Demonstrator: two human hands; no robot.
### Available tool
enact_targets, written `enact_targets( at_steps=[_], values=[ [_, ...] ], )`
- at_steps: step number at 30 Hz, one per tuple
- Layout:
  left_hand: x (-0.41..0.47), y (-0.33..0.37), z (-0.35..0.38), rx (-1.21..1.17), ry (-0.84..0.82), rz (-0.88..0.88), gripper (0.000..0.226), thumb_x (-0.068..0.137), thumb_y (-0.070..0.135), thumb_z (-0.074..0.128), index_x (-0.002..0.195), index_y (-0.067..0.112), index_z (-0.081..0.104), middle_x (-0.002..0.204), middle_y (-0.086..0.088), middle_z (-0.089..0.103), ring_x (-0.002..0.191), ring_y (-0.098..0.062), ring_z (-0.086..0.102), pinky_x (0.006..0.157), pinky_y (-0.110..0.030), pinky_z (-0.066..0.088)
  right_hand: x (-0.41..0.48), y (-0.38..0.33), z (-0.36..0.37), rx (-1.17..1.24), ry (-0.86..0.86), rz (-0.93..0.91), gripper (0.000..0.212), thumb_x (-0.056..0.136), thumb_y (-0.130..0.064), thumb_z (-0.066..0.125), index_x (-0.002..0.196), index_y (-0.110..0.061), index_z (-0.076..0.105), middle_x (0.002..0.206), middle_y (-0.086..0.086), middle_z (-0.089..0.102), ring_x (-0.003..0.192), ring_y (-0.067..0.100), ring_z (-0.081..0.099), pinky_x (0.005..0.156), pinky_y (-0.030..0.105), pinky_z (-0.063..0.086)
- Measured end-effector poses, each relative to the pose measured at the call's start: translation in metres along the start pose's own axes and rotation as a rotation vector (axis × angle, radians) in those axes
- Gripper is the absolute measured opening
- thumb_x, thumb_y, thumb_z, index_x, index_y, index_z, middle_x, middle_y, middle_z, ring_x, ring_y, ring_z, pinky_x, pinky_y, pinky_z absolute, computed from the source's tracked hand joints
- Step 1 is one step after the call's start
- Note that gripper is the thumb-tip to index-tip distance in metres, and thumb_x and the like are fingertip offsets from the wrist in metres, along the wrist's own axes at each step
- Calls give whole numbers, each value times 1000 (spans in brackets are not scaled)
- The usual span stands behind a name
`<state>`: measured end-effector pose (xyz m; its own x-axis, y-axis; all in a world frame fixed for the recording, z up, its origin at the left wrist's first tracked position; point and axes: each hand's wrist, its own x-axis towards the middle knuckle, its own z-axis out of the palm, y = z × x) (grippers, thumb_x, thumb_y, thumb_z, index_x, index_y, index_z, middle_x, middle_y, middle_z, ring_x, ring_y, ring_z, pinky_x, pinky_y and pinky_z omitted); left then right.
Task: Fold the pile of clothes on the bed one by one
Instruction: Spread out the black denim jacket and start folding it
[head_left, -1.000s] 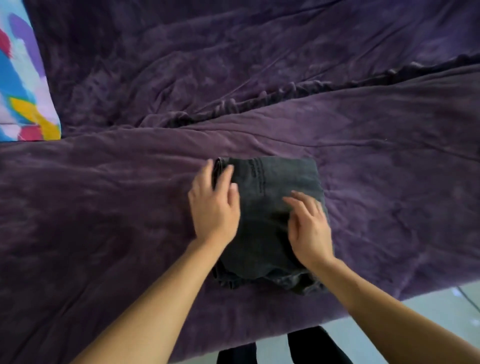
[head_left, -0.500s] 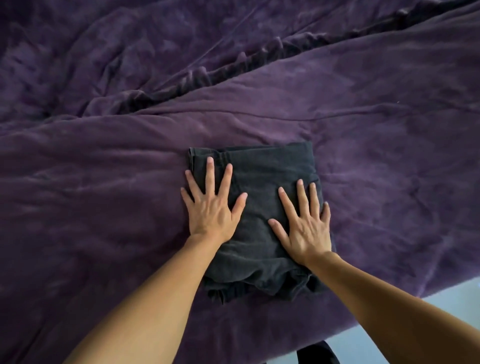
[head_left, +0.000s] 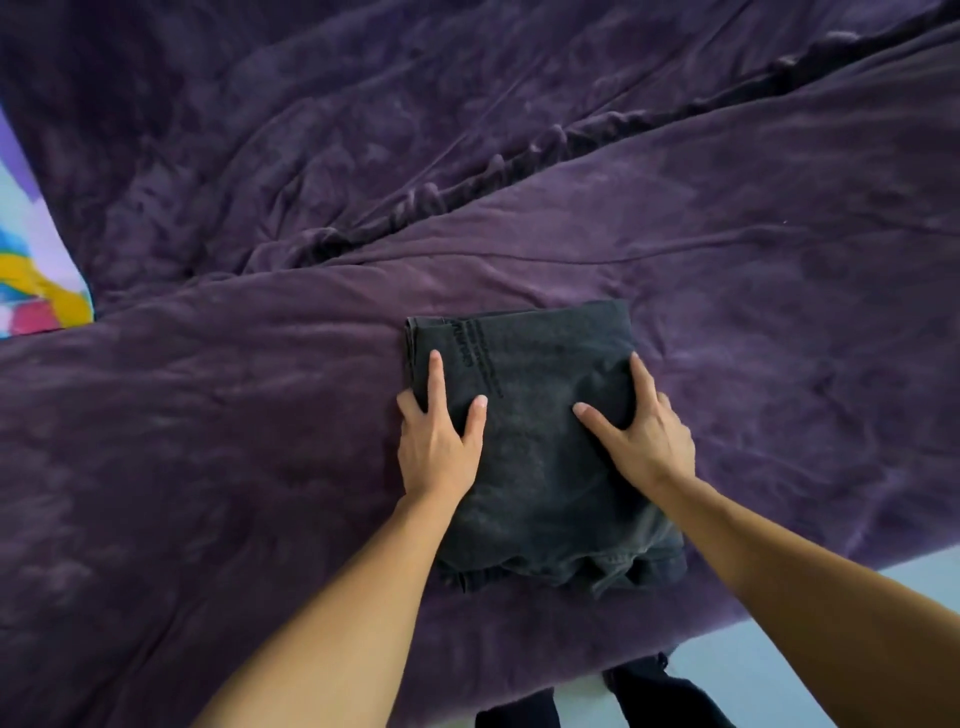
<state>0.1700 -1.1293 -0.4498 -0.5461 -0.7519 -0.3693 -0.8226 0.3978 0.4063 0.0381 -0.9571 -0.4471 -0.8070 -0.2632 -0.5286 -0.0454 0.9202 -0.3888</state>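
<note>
Here, left fingers (head_left: 435, 376): the forefinger lies straight on top of the cloth and the thumb is spread wide from it, also on top. The other fingers bend down over the cloth's left side, so the left hand (head_left: 439, 447) grips that side.
Right fingers (head_left: 642, 382): the thumb angles inward on top, the forefinger runs along the right side, and the rest curl off past it. The right hand (head_left: 647, 441) grips that side.
Thing held: a folded dark grey garment (head_left: 540, 488), a thick squarish packet lying between the two hands, with printed lettering (head_left: 470, 353) near its far left corner.
Where it lies: flat on the purple-covered bed (head_left: 208, 467), close to the bed's near edge. Its bunched, layered end faces the person.
Long axis: it runs from the near edge away from the person, tilted a little. The hands clasp it across the shorter way, on its far half.
Nearer hand: neither, since both are in touch with it, one on each side.
Coming move, as a guess: the fold looks finished, so it may be lifted or slid aside. That would turn on both sides rising level, or the loose near layers may spill.
Hidden: whether the curled fingertips reach beneath the packet cannot be told. No pile of unfolded clothes and no stack of finished ones is in view.
Cut off: a bright multicoloured cloth (head_left: 36, 270) at the left border, of a kind that cannot be told. Dark trouser legs (head_left: 660, 696) and pale floor (head_left: 779, 654) show beyond the bed's near edge.
</note>
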Motion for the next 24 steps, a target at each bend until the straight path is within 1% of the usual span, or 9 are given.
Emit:
enact_targets(
  at_steps=[2,4,8,10,14,17,19,20,24],
  values=[
    [-9,9,-7,-10,9,12,71,92,59,41,150,43,3,126,-11,35,88,-37,57,76,-40,46,-10,4,-13,40,34,-13,91,77,-74,55,150,-44,10,136,3,49,117,34,53,88,41,44],
    [-23,23,-16,-25,10,29,69,92,58,43,150,43,8,124,-10,36,86,-37,57,76,-40,46,-24,11,-28,75,57,-33,89,76,-73,57,149,-44,14,134,0,50,116,30,55,86,40,44],
    [-57,68,-28,-40,-16,65,69,90,60,43,149,45,10,124,-9,36,84,-38,59,72,-41,50,-52,39,-74,140,102,-33,87,77,-72,58,149,-44,17,132,-3,51,113,27,56,83,38,44],
    [-77,101,-29,-47,-20,93,70,90,60,43,149,45,10,124,-9,36,82,-36,59,69,-40,51,-60,61,-105,162,125,-22,86,76,-73,57,148,-46,17,132,-5,50,113,26,56,84,38,44],
    [-116,184,-17,-48,-35,161,69,90,59,44,149,45,11,134,-12,35,85,-35,61,66,-36,47,-70,117,-178,217,181,-1,85,75,-73,57,147,-48,18,129,-7,51,114,24,56,89,39,46],
    [-146,258,3,-48,-58,190,69,90,60,44,148,47,9,139,-13,33,90,-35,62,72,-36,49,-66,170,-236,221,209,25,85,75,-74,57,146,-48,19,127,-6,52,112,25,58,88,38,47],
    [-167,310,21,-45,-74,188,69,90,61,42,148,47,8,149,-16,26,101,-36,61,78,-35,47,-62,209,-278,216,233,29,85,75,-74,57,147,-47,18,126,-4,52,113,24,57,89,38,47],
    [-177,337,30,-51,-77,190,69,90,61,42,148,47,8,151,-17,23,103,-36,60,79,-35,47,-59,229,-300,212,248,28,85,76,-74,57,147,-47,18,125,-4,52,113,24,57,90,38,47],
    [-212,437,64,-131,-72,255,70,89,59,46,149,43,14,141,-15,31,93,-31,62,75,-35,51,-43,300,-389,182,303,31,85,73,-76,56,144,-51,17,121,-4,53,110,26,59,89,40,49]
  ],
)
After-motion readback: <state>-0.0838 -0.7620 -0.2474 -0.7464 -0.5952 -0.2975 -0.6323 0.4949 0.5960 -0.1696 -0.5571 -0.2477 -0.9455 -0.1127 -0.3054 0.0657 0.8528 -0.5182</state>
